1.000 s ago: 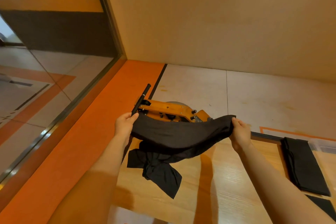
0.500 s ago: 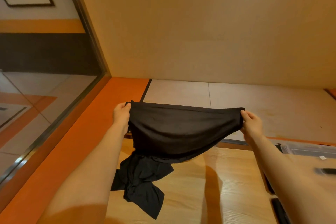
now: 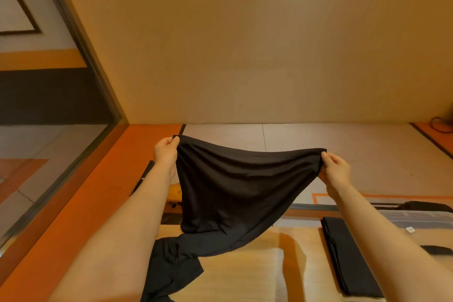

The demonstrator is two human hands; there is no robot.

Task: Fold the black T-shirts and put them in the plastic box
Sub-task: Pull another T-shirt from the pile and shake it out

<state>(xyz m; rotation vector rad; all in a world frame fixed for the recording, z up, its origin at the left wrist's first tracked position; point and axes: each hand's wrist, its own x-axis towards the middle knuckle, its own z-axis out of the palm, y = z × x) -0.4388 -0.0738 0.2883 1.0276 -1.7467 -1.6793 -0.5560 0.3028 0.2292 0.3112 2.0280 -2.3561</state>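
A black T-shirt (image 3: 232,189) hangs spread in the air above the wooden table (image 3: 245,274). My left hand (image 3: 165,154) pinches its upper left corner and my right hand (image 3: 334,170) pinches its upper right corner. The shirt's lower part droops onto the table in a crumpled bunch (image 3: 169,270). A folded black T-shirt (image 3: 345,255) lies flat on the table to the right. The clear plastic box (image 3: 416,218) stands at the right edge, partly hidden by my right forearm.
A wooden frame with a black handle (image 3: 144,176) stands behind the table, mostly hidden by the shirt. A small dark object (image 3: 436,249) lies at the right edge. An orange floor strip and a glass wall run along the left.
Both hands have raised the shirt higher and pulled it wider, so more cloth hangs open. The view has tilted upward, and the folded shirt and box show again at the right.
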